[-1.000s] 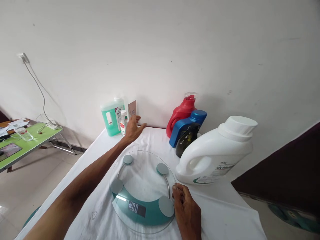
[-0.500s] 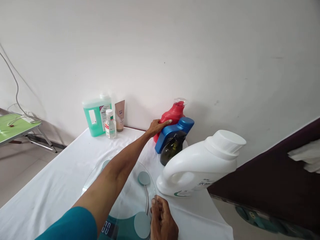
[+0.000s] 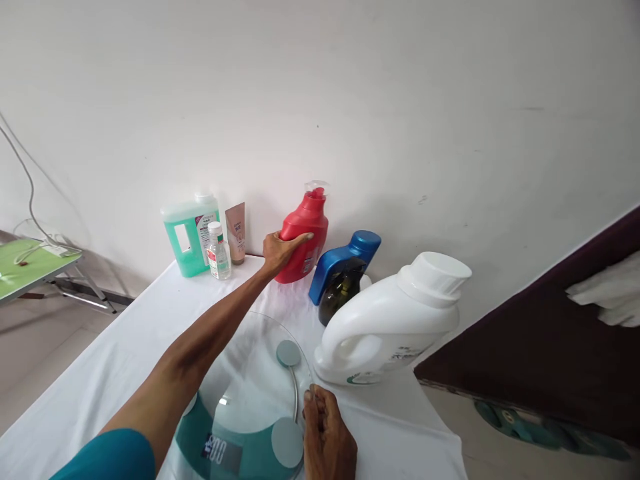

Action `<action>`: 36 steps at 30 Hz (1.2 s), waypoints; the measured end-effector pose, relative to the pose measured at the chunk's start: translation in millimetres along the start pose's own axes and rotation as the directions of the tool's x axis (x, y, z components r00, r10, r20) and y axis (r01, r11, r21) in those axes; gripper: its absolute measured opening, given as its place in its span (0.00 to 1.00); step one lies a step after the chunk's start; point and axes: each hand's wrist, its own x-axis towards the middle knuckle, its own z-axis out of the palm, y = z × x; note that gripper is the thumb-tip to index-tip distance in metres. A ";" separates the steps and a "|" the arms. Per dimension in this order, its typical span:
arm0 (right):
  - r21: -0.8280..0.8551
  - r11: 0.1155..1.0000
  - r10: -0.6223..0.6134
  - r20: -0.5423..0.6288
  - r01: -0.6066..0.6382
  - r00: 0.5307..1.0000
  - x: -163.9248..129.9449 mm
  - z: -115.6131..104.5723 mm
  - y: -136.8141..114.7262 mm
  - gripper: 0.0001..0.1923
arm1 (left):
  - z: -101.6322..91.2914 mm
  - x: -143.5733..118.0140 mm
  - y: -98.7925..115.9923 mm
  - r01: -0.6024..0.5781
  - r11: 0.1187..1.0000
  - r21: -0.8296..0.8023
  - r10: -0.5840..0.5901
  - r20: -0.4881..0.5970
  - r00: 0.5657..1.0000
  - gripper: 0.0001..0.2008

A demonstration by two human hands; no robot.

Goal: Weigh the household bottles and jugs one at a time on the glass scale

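Observation:
My left hand (image 3: 281, 252) is wrapped round the body of a red pump bottle (image 3: 306, 230) with a clear cap over its top, near the wall. Below my left forearm lies a round glass bathroom scale (image 3: 255, 427) with a teal band and a lit display. My right hand (image 3: 327, 433) pinches the scale's right rim between thumb and fingers. Right of the red bottle stand a blue bottle (image 3: 330, 267) and a dark brown bottle (image 3: 341, 293). Nearer to me is a big white detergent jug (image 3: 395, 327), its base close to the scale's edge.
At the back left stand a green liquid jug (image 3: 187, 260), a small clear bottle (image 3: 218, 257) and a pinkish tube (image 3: 237, 233). A white cloth (image 3: 100, 393) covers the table. A green folding table (image 3: 30, 263) is at far left, dark furniture (image 3: 540, 360) at right.
My left hand has moved the red bottle leftward, away from the blue bottle, and it stands more apart now. My right hand stays on the scale's rim.

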 end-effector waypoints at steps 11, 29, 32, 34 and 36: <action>-0.075 0.995 -0.060 0.081 0.067 0.995 9.0 -8.8 -26.0 0.25 | -149.2 -109.5 84.2 0.002 0.999 -0.037 -0.004 -0.053 0.999 0.26; -0.086 0.994 -0.055 0.114 0.065 0.992 7.9 -6.8 -31.4 0.21 | -198.2 -203.5 71.4 0.157 0.979 -0.128 -0.159 -0.004 0.987 0.28; -0.072 0.995 -0.055 0.108 0.063 0.993 8.0 -7.5 -31.3 0.22 | -199.0 -202.6 67.5 0.148 0.983 -0.109 -0.149 -0.003 0.989 0.31; -0.080 0.995 -0.052 0.112 0.061 0.992 7.9 -8.3 -31.5 0.22 | -202.1 -200.6 65.7 0.132 0.987 -0.090 -0.132 0.013 0.991 0.33; -0.098 0.994 -0.046 0.119 0.058 0.992 7.7 -9.1 -32.2 0.22 | -207.9 -196.0 62.7 0.078 0.995 -0.065 -0.075 0.046 0.996 0.36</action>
